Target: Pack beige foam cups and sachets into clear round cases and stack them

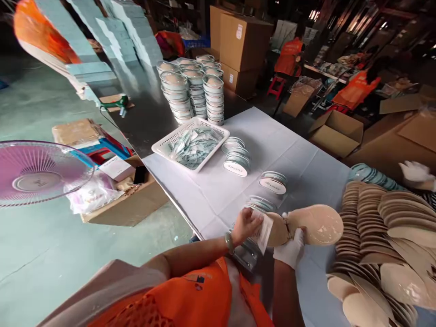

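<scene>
Vest: an orange vest [194, 297] is seen at the near edge, worn by the person whose arms are stretched forward.
Left hand: a white printed slip [265, 232] is held by the bare left hand [245, 225], its fingers drawn together in a pinch on the slip; a pale bracelet [229, 243] is worn at the wrist.
Right hand: a beige two-lobed piece [322, 225] is gripped by the gloved right hand [290, 249], the fingers closed around it near its narrow middle.
Beige piece: it is held above the worktop [211, 190], its left lobe partly covered by the slip.
Beige stacks: many beige ovals [408, 254] are piled at the right, with teal ovals [371, 175] behind them.
Labelled ovals: small groups of white-faced ovals [273, 185] are set out beyond the hands.
Other hand: a co-worker's gloved hand [417, 171] is seen at the right edge, above the beige stacks.
Fan: a pink fan [37, 181] is cut by the left edge.
Basket: pale packets [195, 147] are heaped in a white basket [177, 131].
Tubs: clear-topped tubs [214, 100] are stacked just behind the basket.
Background: tall cardboard boxes [245, 45] are stacked beyond the tubs, and a person in orange [289, 56] is seen to their right.
</scene>
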Motion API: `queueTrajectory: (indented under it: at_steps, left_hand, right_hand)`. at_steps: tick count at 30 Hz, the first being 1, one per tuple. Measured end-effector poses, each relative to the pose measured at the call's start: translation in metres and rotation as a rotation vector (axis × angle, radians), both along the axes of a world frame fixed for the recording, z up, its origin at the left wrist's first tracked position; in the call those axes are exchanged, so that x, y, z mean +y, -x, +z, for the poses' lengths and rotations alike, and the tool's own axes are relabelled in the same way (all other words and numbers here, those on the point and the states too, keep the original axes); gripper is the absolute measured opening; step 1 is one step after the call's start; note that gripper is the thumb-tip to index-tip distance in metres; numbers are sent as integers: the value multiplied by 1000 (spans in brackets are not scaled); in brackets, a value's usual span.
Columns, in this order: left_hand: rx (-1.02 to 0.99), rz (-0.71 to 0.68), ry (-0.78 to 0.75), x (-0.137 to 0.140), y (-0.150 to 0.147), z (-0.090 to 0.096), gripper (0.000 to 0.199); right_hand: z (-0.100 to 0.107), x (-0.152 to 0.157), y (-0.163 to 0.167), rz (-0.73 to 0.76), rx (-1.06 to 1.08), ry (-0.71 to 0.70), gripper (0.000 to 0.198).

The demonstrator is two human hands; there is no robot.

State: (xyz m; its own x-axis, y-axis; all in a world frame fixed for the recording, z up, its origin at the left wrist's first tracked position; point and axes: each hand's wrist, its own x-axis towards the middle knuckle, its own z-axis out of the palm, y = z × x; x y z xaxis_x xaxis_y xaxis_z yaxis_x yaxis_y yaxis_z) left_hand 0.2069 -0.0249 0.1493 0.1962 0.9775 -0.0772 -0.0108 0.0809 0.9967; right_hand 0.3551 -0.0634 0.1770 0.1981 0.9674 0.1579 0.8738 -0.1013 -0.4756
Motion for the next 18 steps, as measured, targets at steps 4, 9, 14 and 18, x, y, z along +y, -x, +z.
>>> queueTrajectory:
  at_steps: [4,9,14,18]
  left_hand:
    - [57,19,122,-8,10,-14,48]
    - [-1,-34,308,-20,24,-24,51]
    - [-382,-193,444,-35,32,-16,88]
    - [-410,-561,481,-22,40,3,104]
  right_hand:
    - [-10,-53,0,-30,47,-153,45]
    - [-16,-92,7,49,-89,-313,48]
    - [-24,-99,24,368,-217,-177,60]
    - [-44,-92,9,139,-119,-13,35]
